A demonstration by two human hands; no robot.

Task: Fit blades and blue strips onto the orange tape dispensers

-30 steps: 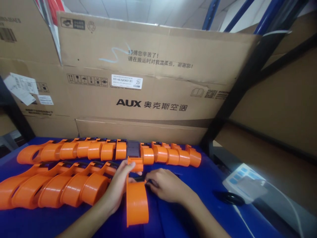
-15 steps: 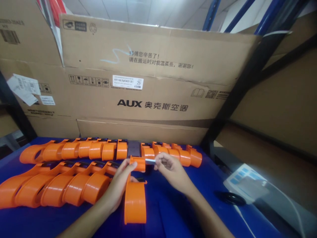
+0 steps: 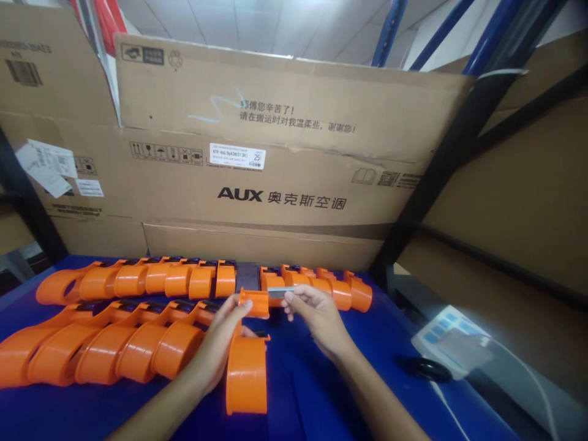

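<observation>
My left hand (image 3: 220,346) is closed around an orange plastic tape dispenser (image 3: 247,376), its thumb pressed on the upper part. The dispenser's wide curved ring hangs below the hand. Between the thumb and fingers of my right hand (image 3: 319,315) is a thin grey metal strip (image 3: 279,290), held level at the right end of the dispenser's upper part. Whether strip and dispenser touch, I cannot tell. Behind the hands lies a dark grey block (image 3: 248,277) between orange dispensers.
Several orange dispensers stand in a back row (image 3: 174,278) and a front left row (image 3: 138,352) on the blue table surface (image 3: 331,392). A cardboard panel (image 3: 184,202) rises behind them. At right are a black round object (image 3: 429,369), a white-and-blue box (image 3: 452,340) and a white cable (image 3: 528,361).
More of the metal strip shows now, and it sits slightly higher. My right hand's fingers have shifted on it. The dispenser's ring has swung a little to the left in my left hand.
</observation>
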